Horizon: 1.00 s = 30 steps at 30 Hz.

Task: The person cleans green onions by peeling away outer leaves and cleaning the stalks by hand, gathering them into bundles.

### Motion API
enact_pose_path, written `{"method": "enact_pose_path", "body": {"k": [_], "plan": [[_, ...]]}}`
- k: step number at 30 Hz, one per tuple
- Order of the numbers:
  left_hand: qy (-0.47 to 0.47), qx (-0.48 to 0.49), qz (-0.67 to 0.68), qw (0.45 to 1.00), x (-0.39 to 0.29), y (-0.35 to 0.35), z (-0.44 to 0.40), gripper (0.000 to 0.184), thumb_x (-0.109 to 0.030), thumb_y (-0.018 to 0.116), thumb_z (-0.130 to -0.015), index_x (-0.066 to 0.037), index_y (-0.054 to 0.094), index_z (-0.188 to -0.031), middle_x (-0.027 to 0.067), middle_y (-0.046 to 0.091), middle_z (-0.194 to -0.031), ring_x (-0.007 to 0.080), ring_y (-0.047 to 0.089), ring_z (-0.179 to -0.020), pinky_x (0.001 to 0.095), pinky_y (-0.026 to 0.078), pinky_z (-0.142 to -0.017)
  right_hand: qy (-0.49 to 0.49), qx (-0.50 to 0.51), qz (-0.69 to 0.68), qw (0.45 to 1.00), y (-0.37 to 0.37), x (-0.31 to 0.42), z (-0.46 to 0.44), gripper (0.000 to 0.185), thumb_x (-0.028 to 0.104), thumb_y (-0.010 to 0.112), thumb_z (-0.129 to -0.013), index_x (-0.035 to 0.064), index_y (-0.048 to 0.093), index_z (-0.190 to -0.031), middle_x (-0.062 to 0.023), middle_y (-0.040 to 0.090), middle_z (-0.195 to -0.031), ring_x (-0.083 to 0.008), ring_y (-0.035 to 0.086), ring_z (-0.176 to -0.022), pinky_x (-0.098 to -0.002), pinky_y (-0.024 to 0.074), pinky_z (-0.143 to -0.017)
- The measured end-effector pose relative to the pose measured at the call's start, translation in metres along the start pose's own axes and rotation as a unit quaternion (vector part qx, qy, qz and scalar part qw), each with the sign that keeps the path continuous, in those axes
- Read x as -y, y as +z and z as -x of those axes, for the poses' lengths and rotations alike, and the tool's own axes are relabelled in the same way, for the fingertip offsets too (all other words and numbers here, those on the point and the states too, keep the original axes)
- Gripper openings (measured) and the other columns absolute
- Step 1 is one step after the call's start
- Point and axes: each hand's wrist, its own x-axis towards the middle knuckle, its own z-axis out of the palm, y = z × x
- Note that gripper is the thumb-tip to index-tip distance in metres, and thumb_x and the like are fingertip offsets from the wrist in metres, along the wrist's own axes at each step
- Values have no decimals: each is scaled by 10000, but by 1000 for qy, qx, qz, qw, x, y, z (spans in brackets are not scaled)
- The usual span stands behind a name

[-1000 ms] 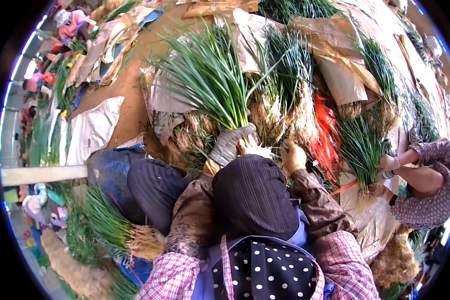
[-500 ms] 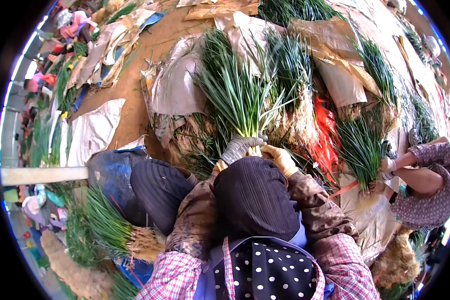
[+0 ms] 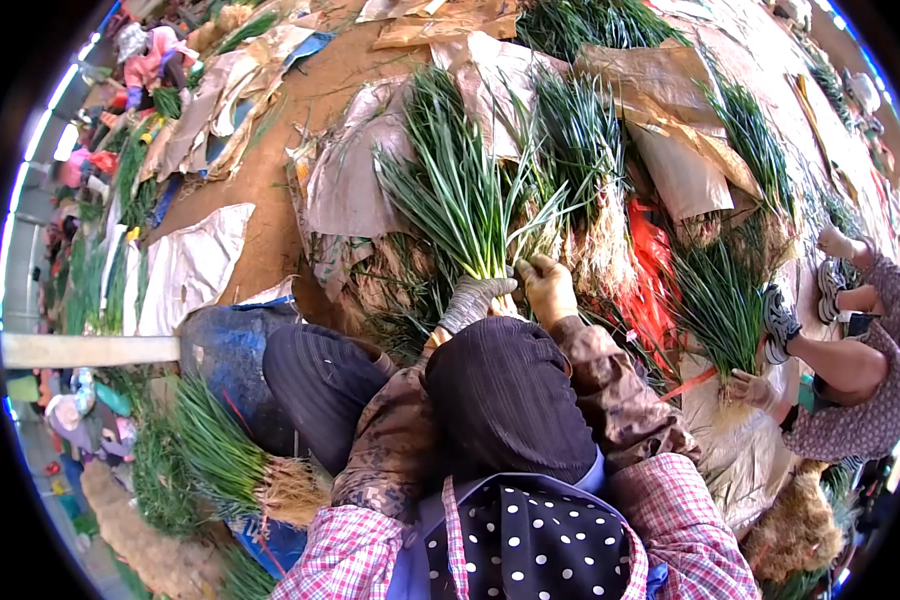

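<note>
A fanned bunch of green onions (image 3: 465, 190), with long green leaves spread upward, stands in front of my knees. My left hand (image 3: 478, 300), in a grey glove, is closed round its pale lower stalks; the root end is hidden behind my knee. Just to the right, my right hand (image 3: 548, 290), in a yellowish glove, is raised with thumb and fingers curled together beside the bunch. Whatever is in its fingertips is too small to make out. Behind my hands lie more rooted green onions (image 3: 595, 215).
At right, a co-worker's gloved hand (image 3: 755, 392) touches the root end of another bunch (image 3: 722, 310). Red plastic (image 3: 650, 275) lies between bunches. A tied bunch (image 3: 215, 445) rests at left by a blue drum (image 3: 232, 365). Sacking (image 3: 355, 165) covers part of the pile.
My right hand has come away from the stalks and risen slightly to the right. The bunch in my left hand has tilted a little left. The co-worker's other hand has lifted off its bunch.
</note>
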Motion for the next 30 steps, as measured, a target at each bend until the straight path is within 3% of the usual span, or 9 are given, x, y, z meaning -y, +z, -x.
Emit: {"method": "enact_pose_path", "body": {"k": [5,8,10,14,17,24,27,29,30], "plan": [[-77,49,38,995,-22,19,34,192,-34,665,-768,29,648,-948,101,637,-690,178,616,-578,267,509,-545,-49,-80,293,952,-31,-41,-1,181,185,625,-810,49,667,-921,-166,658,-780,-312,650,-725,-380,521,-691],[38,172,80,981,-36,15,38,285,-118,659,-802,33,587,-1033,114,641,-881,195,641,-749,314,550,-638,28,163,483,860,-53,-84,5,238,232,641,-784,53,662,-938,-181,657,-843,-326,645,-787,-397,516,-742],[131,242,44,961,-58,14,39,285,-160,662,-816,9,585,-1032,103,630,-889,199,632,-847,348,549,-761,20,214,478,852,-56,-89,14,258,261,643,-795,73,655,-972,-175,661,-871,-317,647,-806,-393,515,-756],[179,209,97,956,-60,14,34,320,-133,652,-829,-8,555,-1107,74,626,-837,218,636,-752,392,542,-792,16,-21,333,942,-50,-32,-11,297,246,622,-841,105,611,-1103,-146,665,-980,-272,648,-870,-356,511,-803],[69,114,131,982,-46,11,27,347,-69,662,-802,-29,545,-1126,62,619,-816,217,635,-716,394,555,-734,38,-115,390,913,-42,-21,-55,278,287,602,-882,124,608,-1107,-110,684,-944,-215,656,-816,-321,520,-760],[31,83,42,995,-15,9,22,361,-37,675,-764,-2,565,-1106,113,647,-969,224,637,-859,366,527,-796,-11,-12,255,967,-41,-35,-46,101,159,655,-840,59,655,-858,-83,690,-781,-130,644,-661,-250,548,-647],[43,124,-20,991,-7,3,8,296,-41,677,-759,5,619,-1045,99,661,-998,208,628,-919,323,481,-871,-200,99,355,908,-33,10,30,121,191,671,-818,112,659,-910,-52,659,-691,-137,632,-623,-289,553,-651],[53,109,-18,992,-6,9,10,287,-43,672,-762,1,624,-1041,101,671,-943,200,636,-871,325,499,-830,-166,148,430,875,-32,-3,44,163,162,684,-793,122,651,-947,-58,648,-684,-142,625,-632,-294,536,-663],[45,115,1,992,-6,9,8,279,-45,674,-761,4,629,-1032,98,674,-890,188,640,-811,316,520,-758,-150,193,262,934,-38,0,42,200,143,646,-808,94,625,-1001,-72,654,-774,-156,600,-672,-296,508,-663]]}}
